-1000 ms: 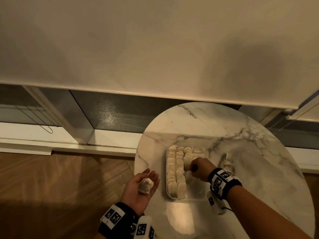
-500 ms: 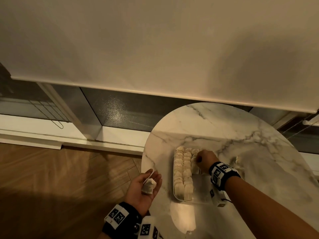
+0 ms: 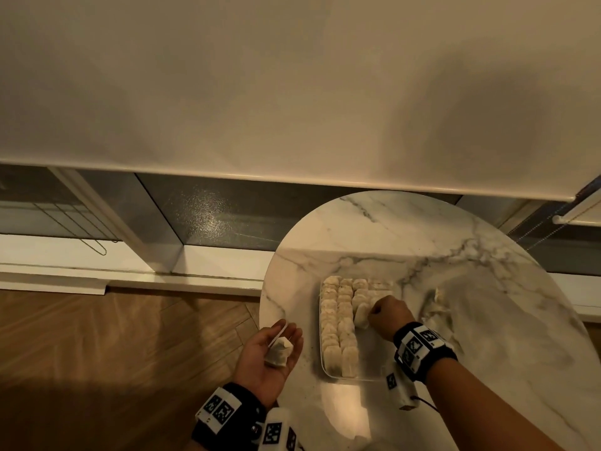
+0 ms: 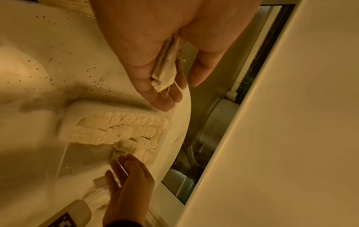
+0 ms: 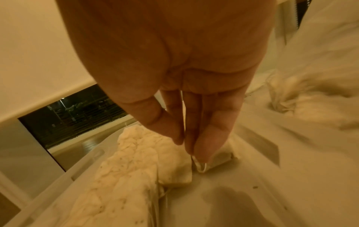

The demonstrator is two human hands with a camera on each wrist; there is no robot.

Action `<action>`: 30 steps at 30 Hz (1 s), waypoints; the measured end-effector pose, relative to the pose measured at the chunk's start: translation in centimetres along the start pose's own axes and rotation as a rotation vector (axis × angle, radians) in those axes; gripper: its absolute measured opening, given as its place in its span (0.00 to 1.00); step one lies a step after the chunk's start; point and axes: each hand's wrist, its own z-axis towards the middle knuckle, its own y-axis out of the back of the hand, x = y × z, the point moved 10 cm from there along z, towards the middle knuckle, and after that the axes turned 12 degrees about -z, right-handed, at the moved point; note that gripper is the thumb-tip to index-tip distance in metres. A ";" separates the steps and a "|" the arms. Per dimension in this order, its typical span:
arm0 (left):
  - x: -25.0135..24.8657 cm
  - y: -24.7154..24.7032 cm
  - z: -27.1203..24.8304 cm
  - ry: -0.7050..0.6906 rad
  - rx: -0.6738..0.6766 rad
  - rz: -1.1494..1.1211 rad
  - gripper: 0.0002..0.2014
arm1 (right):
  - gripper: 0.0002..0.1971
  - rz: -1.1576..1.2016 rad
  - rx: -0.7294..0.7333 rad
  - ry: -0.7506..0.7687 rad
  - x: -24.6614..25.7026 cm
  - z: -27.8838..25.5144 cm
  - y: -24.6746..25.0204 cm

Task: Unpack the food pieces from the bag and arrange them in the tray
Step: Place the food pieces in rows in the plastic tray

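Pale tea bags (image 3: pixel 338 315) stand in tight rows in a clear tray (image 3: pixel 369 374) on the round marble table. My right hand (image 3: pixel 374 312) reaches into the tray and pinches the top of one tea bag (image 5: pixel 213 160) at the near end of the third row, thumb against fingertips (image 5: pixel 204 147). My left hand (image 3: pixel 270 349) is held palm up beside the table's left edge, with a single tea bag (image 3: pixel 278 353) and its string lying loose on the relaxed fingers (image 4: pixel 165 72). The crumpled clear bag (image 3: pixel 435 307) lies right of the tray.
The table's left edge (image 3: pixel 263 307) runs right next to my left hand, with wooden floor (image 3: pixel 113 353) below. A lowered roller blind (image 3: pixel 292 92) and window sill are behind the table. Small dark crumbs (image 4: pixel 58 50) dot the tabletop.
My right hand went to the tray's far end, then came slightly nearer along the third row. My left hand has stayed palm up with its tea bag.
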 end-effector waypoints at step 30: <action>0.9 -0.5 -0.7 -0.011 0.011 0.037 0.15 | 0.09 -0.007 0.024 0.175 1.7 -1.2 -2.4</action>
